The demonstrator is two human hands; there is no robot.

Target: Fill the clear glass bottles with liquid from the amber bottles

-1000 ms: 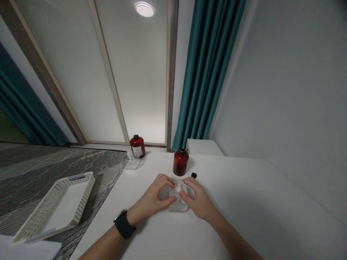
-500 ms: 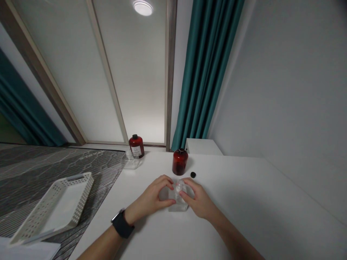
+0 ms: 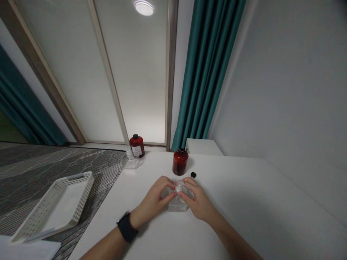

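A clear square container [image 3: 177, 207] is set on the white table [image 3: 244, 209] directly between the hands, presumably so that it can be reached evenly from both sides. Its rounded clear top [image 3: 179, 187] appears to be pinched by the right hand [image 3: 200, 203], with thumb and fingers curved partly closed around it, probably for steadiness. The left hand [image 3: 155, 198] is brought in from the other side, its thumb and fingers bent with a narrow gap; whether anything is gripped cannot be told. Behind the container, an amber bottle [image 3: 180, 163] is stood upright, seemingly uncapped, with a black cap [image 3: 193, 174] laid nearby, perhaps for easy reach. A labelled amber bottle [image 3: 137, 146] is placed farther left, beside a second clear container [image 3: 131, 164].
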